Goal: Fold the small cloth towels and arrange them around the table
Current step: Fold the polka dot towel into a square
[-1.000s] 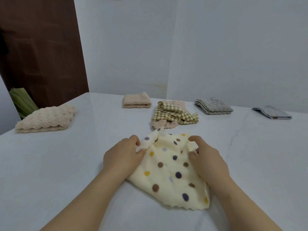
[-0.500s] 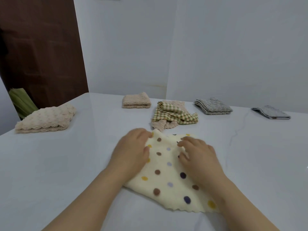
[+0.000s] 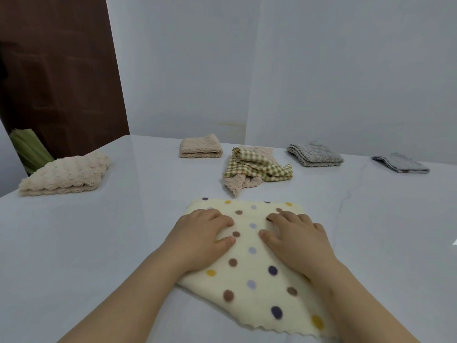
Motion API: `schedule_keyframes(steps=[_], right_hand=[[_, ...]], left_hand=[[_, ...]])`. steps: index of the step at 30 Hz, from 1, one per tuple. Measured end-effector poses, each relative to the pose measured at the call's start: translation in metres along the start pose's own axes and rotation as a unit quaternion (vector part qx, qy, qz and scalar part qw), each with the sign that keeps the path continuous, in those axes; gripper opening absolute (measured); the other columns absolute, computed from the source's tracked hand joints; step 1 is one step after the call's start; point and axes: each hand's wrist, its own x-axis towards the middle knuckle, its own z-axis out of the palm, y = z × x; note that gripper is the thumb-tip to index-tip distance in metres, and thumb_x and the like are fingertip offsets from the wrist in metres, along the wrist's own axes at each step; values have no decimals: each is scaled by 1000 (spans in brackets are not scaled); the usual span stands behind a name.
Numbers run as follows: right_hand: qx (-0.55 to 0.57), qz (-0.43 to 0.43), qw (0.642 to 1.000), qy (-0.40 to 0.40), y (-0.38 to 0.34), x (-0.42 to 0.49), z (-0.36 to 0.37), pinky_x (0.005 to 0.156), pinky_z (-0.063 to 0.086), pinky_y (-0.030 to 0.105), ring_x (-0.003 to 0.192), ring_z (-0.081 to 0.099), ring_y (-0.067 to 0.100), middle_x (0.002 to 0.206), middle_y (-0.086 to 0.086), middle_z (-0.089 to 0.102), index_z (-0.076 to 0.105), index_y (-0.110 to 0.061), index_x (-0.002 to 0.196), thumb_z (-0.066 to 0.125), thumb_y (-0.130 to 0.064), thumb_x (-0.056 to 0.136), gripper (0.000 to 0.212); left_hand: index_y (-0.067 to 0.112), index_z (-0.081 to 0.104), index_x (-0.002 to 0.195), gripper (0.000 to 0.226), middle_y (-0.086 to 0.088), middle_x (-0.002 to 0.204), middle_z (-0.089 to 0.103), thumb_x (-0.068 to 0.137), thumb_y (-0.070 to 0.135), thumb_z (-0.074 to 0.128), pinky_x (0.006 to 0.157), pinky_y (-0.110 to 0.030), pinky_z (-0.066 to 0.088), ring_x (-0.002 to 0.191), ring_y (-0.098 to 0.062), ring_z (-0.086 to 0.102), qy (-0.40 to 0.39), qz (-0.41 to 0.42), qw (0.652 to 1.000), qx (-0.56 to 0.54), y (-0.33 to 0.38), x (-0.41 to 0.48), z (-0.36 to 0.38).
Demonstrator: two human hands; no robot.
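A cream towel with coloured dots (image 3: 249, 266) lies spread on the white table (image 3: 99, 243) right in front of me. My left hand (image 3: 201, 240) presses flat on its left part, and my right hand (image 3: 298, 240) presses flat on its right part, fingers pointing away from me. Beyond it sits a crumpled green-checked towel (image 3: 257, 167) on a pink one. Folded towels lie around: a beige bobbled one (image 3: 65, 173) at the left, a beige one (image 3: 200, 146) at the back, a grey one (image 3: 314, 154) and a thin grey one (image 3: 400, 163) at the right.
White walls meet in a corner behind the table. A dark brown door (image 3: 57, 70) stands at the back left, with a green bundle (image 3: 28, 149) beside the table's left edge.
Both hands pinched the towel's bunched far corners a second ago. They have since spread the far edge out away from me and now lie flat on the smoothed cloth.
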Motion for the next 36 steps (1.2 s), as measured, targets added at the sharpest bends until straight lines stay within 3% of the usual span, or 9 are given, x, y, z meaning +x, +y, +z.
schedule_keyframes(steps=[5,9,14,17,20,24,27,30,36], right_hand=[[10,-48,998,34,1,-1,-1,108,18,33,135,25,15,148,-10,30,34,-31,137,32,-47,94,45],[99,-148,981,77,-12,-13,-9,92,32,25,109,44,12,108,-11,54,55,-27,113,42,-36,94,25],[226,-167,960,14,-15,-31,-17,70,40,15,76,50,0,77,-14,56,56,-28,75,52,-21,88,14],[248,-186,947,-88,-8,-43,-17,84,39,17,96,44,-2,92,-16,56,55,-38,74,67,-43,69,15],[179,-230,944,-153,-6,-46,-10,99,28,17,113,33,-2,109,-32,41,49,-49,77,58,-69,44,40],[141,-245,949,-139,-9,-46,-9,101,17,16,116,25,-3,110,-42,30,45,-47,81,61,-65,44,45],[160,-244,953,-76,-8,-45,-7,91,35,23,100,41,5,103,-14,56,55,-25,84,54,-42,62,29],[213,-200,955,-51,-7,-41,-9,68,39,31,71,44,13,79,8,55,55,-2,82,53,-24,75,23],[280,-128,951,-31,-8,-37,-7,51,22,23,54,28,8,60,-1,30,29,-14,60,50,-28,88,38]], left_hand=[[35,37,135,43,15,140,38,93,43,41,108,-28,26,131,-9,32,30,13,999,-23,2,-1,-5],[37,54,104,15,17,108,53,91,34,48,95,-22,35,105,-1,45,81,43,991,-101,9,-14,-20],[41,59,83,7,17,89,61,80,34,60,78,-12,41,86,2,54,-36,59,977,-201,11,-41,-26],[49,55,88,39,30,104,54,52,62,63,89,-3,34,104,16,44,-116,78,967,-212,2,-54,-28],[51,48,85,35,31,119,43,62,49,75,90,5,21,113,17,32,-144,125,971,-142,1,-55,-26],[45,56,82,22,22,106,60,82,25,64,85,-6,37,102,12,47,-47,80,972,-215,2,-49,-23],[47,50,85,23,18,89,61,88,25,57,70,-5,38,81,11,52,28,36,969,-242,3,-47,-23],[43,40,82,22,19,92,57,91,27,52,72,-12,40,83,2,55,91,21,975,-203,6,-44,-20],[33,57,80,19,12,83,66,75,25,41,62,-19,35,82,-6,49,216,132,967,-38,4,-32,-5]])
